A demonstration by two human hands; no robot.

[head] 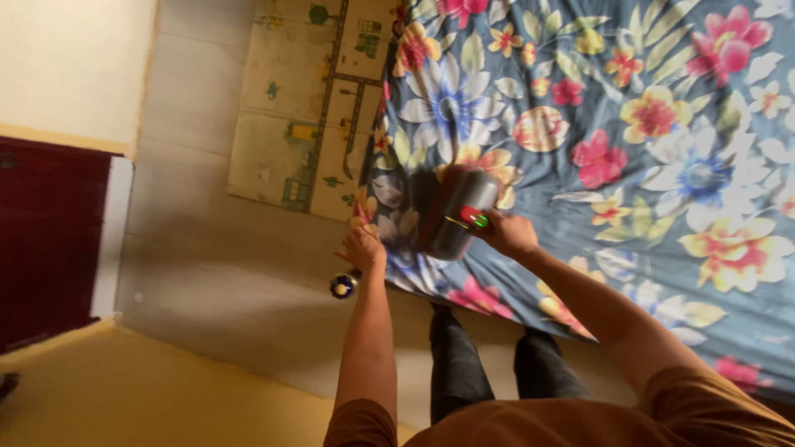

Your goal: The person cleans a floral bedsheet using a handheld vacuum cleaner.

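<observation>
One blurred grey device (460, 213) hides right hand (512, 235) fingers

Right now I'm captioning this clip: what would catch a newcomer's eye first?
The big floral bedsheet fills the upper right. At its near edge the right hand holds a grey cylindrical device with a glowing red-and-green spot, while the left hand grips the sheet's edge. A printed play mat lies on the floor beyond.

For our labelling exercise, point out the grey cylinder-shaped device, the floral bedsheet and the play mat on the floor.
grey cylinder-shaped device (457, 211), head view, on the middle of its barrel.
floral bedsheet (662, 165), head view, on a flat flowered stretch.
play mat (298, 99), head view, on its pale printed surface.
</observation>
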